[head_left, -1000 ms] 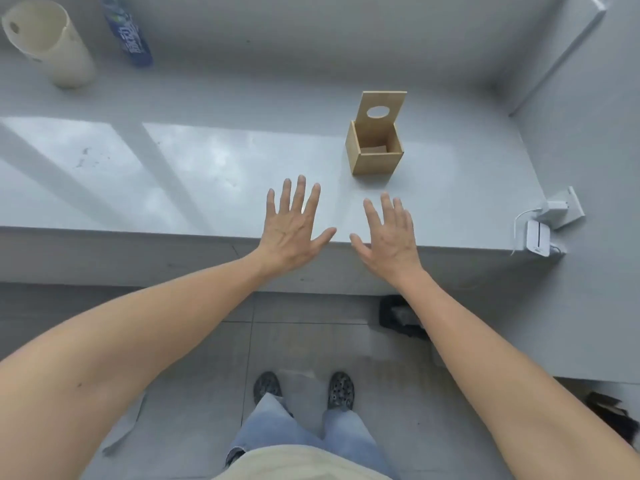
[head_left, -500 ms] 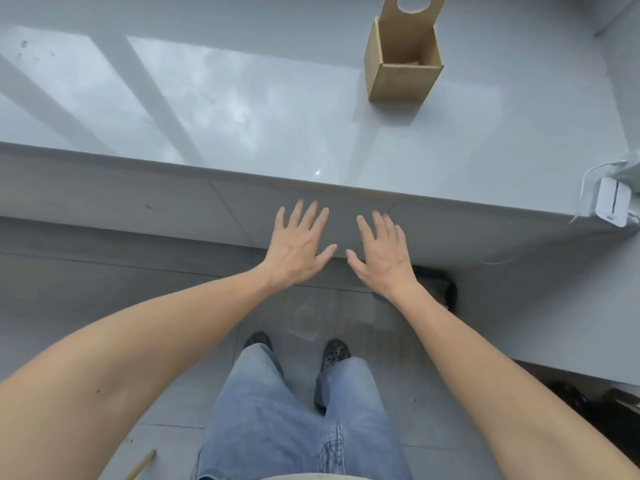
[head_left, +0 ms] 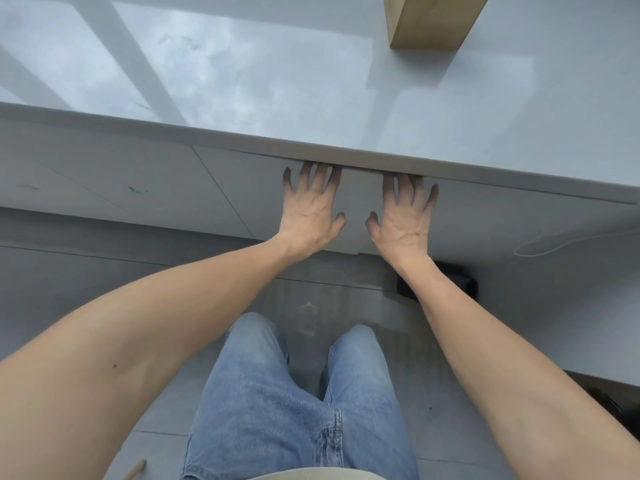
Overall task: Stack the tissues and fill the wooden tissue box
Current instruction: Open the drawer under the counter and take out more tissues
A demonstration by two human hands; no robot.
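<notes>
The wooden tissue box [head_left: 433, 20] stands on the glossy grey counter [head_left: 311, 98] at the top right; only its lower part shows, cut by the frame's top edge. No tissues are in sight. My left hand [head_left: 310, 211] and my right hand [head_left: 403, 220] lie flat with fingers spread against the grey cabinet front [head_left: 356, 209] just below the counter's edge. Their fingertips reach up into the shadow under the overhang. Neither hand holds anything.
A white cable [head_left: 554, 242] hangs down the cabinet front at the right. A dark object [head_left: 464, 284] sits on the floor by my right forearm. My jeans-clad legs [head_left: 294, 393] stand on grey tiles below. A wooden stick end [head_left: 135, 471] pokes in at the bottom left.
My view has tilted down and closer, so the box slid to the top edge. Both hands dropped from over the counter to the cabinet front under its lip.
</notes>
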